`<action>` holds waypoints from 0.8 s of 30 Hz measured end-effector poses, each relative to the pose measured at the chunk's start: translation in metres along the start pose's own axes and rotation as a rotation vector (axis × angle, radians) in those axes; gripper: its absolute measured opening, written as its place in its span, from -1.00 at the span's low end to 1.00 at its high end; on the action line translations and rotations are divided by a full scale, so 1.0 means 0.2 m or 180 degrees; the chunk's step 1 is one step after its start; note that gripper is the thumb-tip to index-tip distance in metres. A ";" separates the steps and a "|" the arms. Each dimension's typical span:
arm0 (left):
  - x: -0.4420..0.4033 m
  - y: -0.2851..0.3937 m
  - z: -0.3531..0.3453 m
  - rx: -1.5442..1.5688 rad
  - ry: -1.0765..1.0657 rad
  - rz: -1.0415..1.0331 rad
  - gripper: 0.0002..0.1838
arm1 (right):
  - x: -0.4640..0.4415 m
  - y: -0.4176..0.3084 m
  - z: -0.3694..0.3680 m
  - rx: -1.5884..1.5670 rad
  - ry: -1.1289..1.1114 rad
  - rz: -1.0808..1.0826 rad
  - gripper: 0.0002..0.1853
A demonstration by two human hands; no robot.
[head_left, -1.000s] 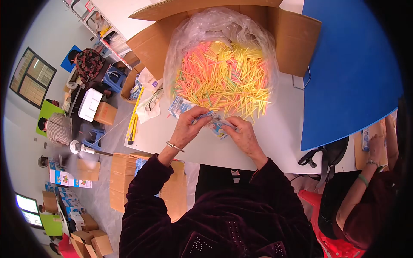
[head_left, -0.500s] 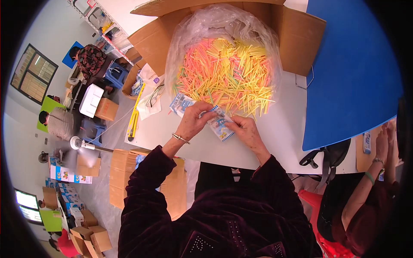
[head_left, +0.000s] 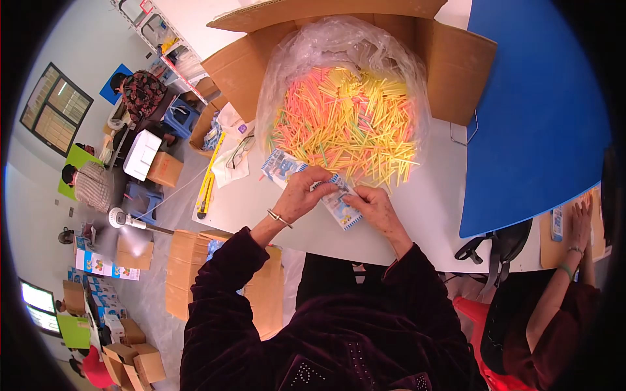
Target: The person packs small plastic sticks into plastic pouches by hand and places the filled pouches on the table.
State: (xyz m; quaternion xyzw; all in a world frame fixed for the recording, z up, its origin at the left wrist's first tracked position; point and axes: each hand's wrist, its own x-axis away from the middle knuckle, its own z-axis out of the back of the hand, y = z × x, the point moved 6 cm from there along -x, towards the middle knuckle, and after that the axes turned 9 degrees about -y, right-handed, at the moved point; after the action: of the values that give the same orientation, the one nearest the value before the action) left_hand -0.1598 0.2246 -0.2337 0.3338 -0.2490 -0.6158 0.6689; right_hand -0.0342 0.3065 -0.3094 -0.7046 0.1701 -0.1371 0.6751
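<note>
My left hand [head_left: 302, 194] pinches a blue-and-white printed packet strip [head_left: 282, 167] near its middle. My right hand [head_left: 376, 210] grips the same strip a little to the right, close to a printed seam. One end of the strip sticks out to the upper left, the other hangs below my fingers, over the white table [head_left: 280, 228]. Just beyond both hands, a clear plastic bag [head_left: 274, 98] inside an open cardboard box [head_left: 463, 72] holds a heap of pink, yellow and green thin sticks [head_left: 345, 124].
On the left of the table lie a yellow cutter [head_left: 207, 186], eyeglasses [head_left: 240, 152] and a white cloth [head_left: 228, 171]. A blue board [head_left: 535, 117] covers the right. A black bag [head_left: 505, 244] hangs near a co-worker's arm [head_left: 554, 300]. Cardboard boxes [head_left: 186, 274] stand below left.
The strip's lower end has swung down and more of it shows. Both hands have shifted slightly down and right in view, still on it. The co-worker's hands have moved.
</note>
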 end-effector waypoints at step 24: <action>-0.84 -0.22 0.44 -0.4337 0.0330 -0.1067 -0.62 | 0.02 -0.04 0.01 -0.0543 0.0032 -0.0080 -0.77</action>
State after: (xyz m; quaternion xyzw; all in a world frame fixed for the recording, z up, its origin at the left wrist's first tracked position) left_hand -0.2745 0.3779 -0.1959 -0.0967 0.2792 -0.7127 0.6362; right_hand -0.0288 0.3063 -0.3026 -0.7609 0.1758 -0.1342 0.6100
